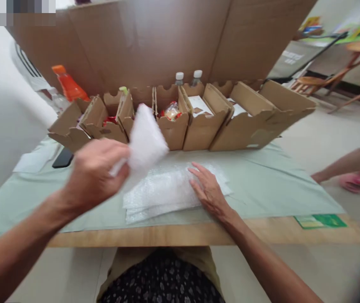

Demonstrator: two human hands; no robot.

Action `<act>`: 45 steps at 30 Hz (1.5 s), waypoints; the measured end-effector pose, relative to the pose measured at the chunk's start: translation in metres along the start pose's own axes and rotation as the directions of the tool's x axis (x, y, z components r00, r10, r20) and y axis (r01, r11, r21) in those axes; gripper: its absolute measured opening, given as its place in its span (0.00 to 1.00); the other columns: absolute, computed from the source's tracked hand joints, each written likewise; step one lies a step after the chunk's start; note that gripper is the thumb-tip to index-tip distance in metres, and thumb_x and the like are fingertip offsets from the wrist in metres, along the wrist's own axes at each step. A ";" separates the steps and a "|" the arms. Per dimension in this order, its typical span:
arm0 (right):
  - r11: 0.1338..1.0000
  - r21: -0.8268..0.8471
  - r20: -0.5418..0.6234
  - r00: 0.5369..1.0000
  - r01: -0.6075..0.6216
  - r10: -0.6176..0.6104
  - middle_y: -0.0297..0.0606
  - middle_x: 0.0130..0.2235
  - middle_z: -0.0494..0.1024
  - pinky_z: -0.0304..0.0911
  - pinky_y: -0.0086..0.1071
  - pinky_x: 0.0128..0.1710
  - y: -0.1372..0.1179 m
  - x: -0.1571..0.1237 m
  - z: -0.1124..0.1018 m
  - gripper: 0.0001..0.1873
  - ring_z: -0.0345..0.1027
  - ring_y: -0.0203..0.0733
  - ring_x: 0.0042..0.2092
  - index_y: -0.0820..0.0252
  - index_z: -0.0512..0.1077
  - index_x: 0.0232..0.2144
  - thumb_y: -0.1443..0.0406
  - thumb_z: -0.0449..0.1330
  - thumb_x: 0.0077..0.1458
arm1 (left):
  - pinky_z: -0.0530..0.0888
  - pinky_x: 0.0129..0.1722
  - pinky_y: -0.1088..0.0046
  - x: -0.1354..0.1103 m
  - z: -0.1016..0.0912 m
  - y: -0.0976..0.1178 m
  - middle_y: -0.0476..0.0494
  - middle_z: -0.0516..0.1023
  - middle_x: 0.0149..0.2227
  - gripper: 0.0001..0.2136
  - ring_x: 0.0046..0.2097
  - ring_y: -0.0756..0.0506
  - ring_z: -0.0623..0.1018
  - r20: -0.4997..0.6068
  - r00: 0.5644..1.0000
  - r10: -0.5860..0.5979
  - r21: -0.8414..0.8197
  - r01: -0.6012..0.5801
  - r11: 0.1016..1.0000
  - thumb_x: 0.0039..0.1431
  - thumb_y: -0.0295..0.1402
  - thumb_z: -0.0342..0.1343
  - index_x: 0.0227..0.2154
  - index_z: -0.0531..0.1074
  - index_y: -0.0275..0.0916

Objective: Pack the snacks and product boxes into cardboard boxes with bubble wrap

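Observation:
My left hand [99, 170] is raised over the table, its fingers pinched on a white bubble wrap sheet [146, 136]. This sheet is slightly blurred and sticks up in front of the cardboard boxes. Below it, several flat bubble wrap pieces [162, 193] lie stacked on the pale green cloth [255, 181]. My right hand [208, 187] rests on the right part of this stack, palm down with the fingers stretched out and apart.
Open cardboard boxes [201, 130] stand in a row at the back, some holding packaged items, before a tall cardboard panel [167, 46]. An orange bottle [69, 84] and a phone [62, 158] are at the left. A green packet [320, 221] lies by the front edge. Another person's leg [344, 164] shows at right.

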State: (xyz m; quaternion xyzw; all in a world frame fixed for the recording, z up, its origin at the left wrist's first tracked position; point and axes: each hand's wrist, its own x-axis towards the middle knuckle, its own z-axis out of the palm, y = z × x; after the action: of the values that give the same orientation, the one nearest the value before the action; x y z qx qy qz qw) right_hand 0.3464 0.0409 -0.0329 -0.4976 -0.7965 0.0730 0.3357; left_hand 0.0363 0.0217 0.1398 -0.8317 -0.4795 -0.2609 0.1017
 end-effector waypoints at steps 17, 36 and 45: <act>0.851 -0.128 0.196 0.828 -0.509 0.525 0.56 0.61 0.75 0.59 0.60 0.64 0.049 -0.008 -0.057 0.38 0.68 0.66 0.63 0.64 0.68 0.62 0.44 0.56 0.60 | 0.60 0.68 0.44 -0.030 0.122 0.003 0.24 0.56 0.73 0.37 0.73 0.27 0.59 0.589 0.804 -0.082 -0.132 0.197 0.972 0.60 0.47 0.60 0.69 0.61 0.36; 0.373 0.822 0.165 0.806 -0.431 0.568 0.48 0.64 0.72 0.59 0.52 0.68 0.025 -0.018 -0.020 0.50 0.65 0.58 0.66 0.55 0.64 0.63 0.47 0.75 0.42 | 0.71 0.39 0.67 0.021 0.138 0.023 0.38 0.83 0.43 0.22 0.44 0.35 0.81 0.863 0.492 -0.117 -0.037 0.293 0.955 0.48 0.43 0.65 0.45 0.76 0.38; 0.428 0.822 -0.044 0.709 -0.374 0.704 0.49 0.66 0.69 0.59 0.51 0.67 0.030 -0.038 -0.017 0.41 0.61 0.56 0.68 0.54 0.68 0.59 0.41 0.67 0.49 | 0.66 0.33 0.69 -0.012 0.113 0.040 0.46 0.81 0.35 0.08 0.37 0.41 0.79 0.727 0.672 -0.138 -0.121 0.324 0.938 0.55 0.35 0.55 0.38 0.72 0.43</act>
State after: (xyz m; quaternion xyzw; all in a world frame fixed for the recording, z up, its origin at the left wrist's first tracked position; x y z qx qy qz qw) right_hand 0.3895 0.0205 -0.0510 -0.5428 -0.3953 0.4092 0.6177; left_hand 0.1034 0.0392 0.0411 -0.8053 -0.5483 0.0122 -0.2254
